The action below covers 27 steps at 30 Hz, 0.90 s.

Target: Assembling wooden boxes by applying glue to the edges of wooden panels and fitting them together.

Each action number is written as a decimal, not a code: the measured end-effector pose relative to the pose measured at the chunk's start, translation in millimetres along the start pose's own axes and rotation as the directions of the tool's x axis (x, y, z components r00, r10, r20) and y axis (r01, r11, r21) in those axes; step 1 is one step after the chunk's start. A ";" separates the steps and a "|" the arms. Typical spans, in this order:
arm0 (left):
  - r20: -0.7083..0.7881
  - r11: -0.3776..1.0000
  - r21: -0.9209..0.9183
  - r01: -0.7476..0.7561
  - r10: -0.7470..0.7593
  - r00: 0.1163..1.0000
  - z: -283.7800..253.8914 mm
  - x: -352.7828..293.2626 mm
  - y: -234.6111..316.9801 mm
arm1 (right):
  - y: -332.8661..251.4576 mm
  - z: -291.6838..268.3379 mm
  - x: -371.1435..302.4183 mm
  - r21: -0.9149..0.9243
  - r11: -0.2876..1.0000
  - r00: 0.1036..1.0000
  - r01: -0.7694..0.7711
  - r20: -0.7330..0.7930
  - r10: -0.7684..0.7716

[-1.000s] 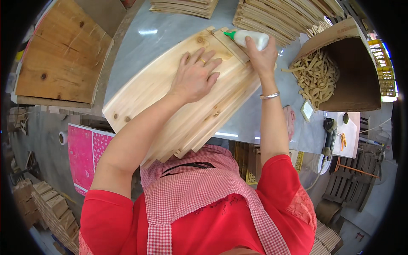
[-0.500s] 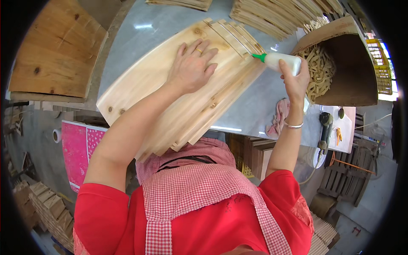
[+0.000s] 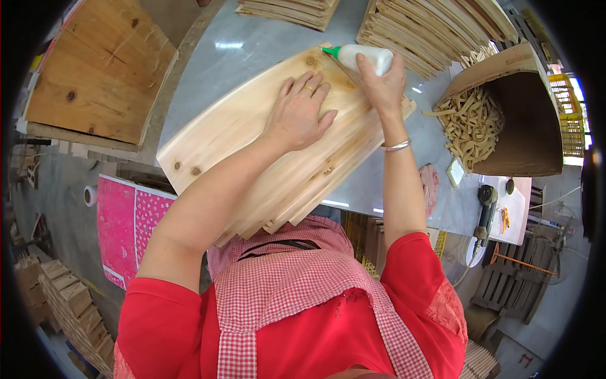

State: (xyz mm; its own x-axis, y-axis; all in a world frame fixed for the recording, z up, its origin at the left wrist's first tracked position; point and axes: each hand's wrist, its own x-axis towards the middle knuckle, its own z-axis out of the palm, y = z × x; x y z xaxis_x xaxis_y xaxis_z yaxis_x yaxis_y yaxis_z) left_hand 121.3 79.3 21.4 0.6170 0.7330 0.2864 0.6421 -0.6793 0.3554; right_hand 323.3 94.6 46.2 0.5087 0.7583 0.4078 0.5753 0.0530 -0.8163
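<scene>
Hands: our left hand (image 3: pixel 300 115) lies flat, fingers slightly spread, on the staggered knotty boards (image 3: pixel 309 165); our right hand (image 3: pixel 384 87) grips the white squeeze bottle (image 3: pixel 351 55).
Nozzle (image 3: pixel 331 52): green, at the boards' far end.
Print: we cannot tell on the bottle; our fingers cover part.

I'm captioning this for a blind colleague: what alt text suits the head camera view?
A person's right hand holds a white squeeze bottle, its green nozzle at the far end of overlapping pale wooden boards, while the left hand rests on them. They lie on a grey table; to the right, an open cardboard box holds tan strips.
</scene>
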 end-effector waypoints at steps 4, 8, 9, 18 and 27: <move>0.005 1.000 0.026 -0.001 0.001 1.000 0.9 0.1 -2.3 | -9.0 -27.8 -6.1 -0.072 0.992 0.993 0.107 0.062 -0.103; 0.000 0.999 0.037 0.003 -0.003 1.000 2.3 2.0 -1.5 | -6.6 -77.5 -29.3 -0.163 0.976 0.989 0.142 0.070 -0.132; 0.005 0.999 0.032 0.001 -0.001 1.000 3.3 2.3 -2.4 | -6.4 -88.1 -36.0 -0.192 0.969 0.987 0.157 0.063 -0.147; -0.013 0.998 0.064 -0.003 0.004 1.000 5.1 2.7 -4.3 | 18.3 -126.3 -92.4 0.175 0.970 0.983 -0.168 -0.049 0.178; -0.022 0.997 0.064 -0.037 0.039 0.999 6.3 1.7 -3.4 | 41.2 -107.6 -114.8 0.380 0.885 0.893 -0.268 -0.248 0.377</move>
State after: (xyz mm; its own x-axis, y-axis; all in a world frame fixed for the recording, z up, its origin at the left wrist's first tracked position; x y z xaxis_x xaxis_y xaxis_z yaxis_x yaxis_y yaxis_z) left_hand 123.0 82.6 15.1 0.6312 0.7068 0.3192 0.6466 -0.7069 0.2867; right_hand 357.6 -60.2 9.8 0.8295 0.5357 0.1581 0.1295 0.0908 -0.9874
